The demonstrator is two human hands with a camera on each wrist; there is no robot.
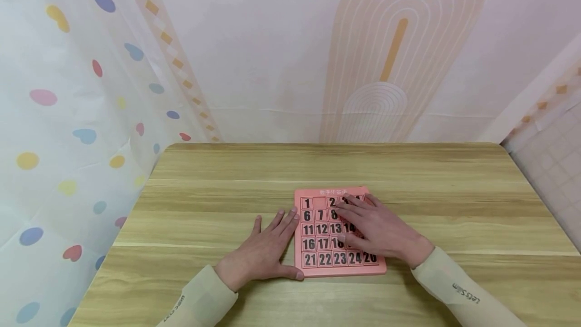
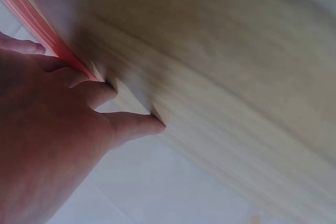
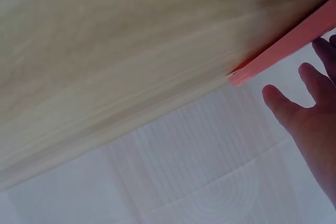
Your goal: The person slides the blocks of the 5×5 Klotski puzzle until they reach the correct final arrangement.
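Note:
A pink sliding number puzzle (image 1: 340, 270) lies flat on the table, its black-numbered tiles in rows. One empty slot (image 1: 320, 203) shows in the top row, between tile 1 (image 1: 307, 203) and tile 2 (image 1: 332, 202). My left hand (image 1: 263, 254) rests along the puzzle's left side, fingers spread, thumb at the near left corner. My right hand (image 1: 381, 226) lies over the right part, fingers extended across the upper tiles, hiding several numbers. In the left wrist view the puzzle's side (image 2: 44, 30) runs beside the fingers; the right wrist view shows the far corner (image 3: 241, 78).
The wooden table (image 1: 218, 175) extends around the puzzle on every side. Behind it hangs a pale patterned cloth (image 1: 254, 54), and another with coloured dots and hearts (image 1: 59, 140) hangs at the left. A tiled floor (image 1: 558, 165) appears at the far right.

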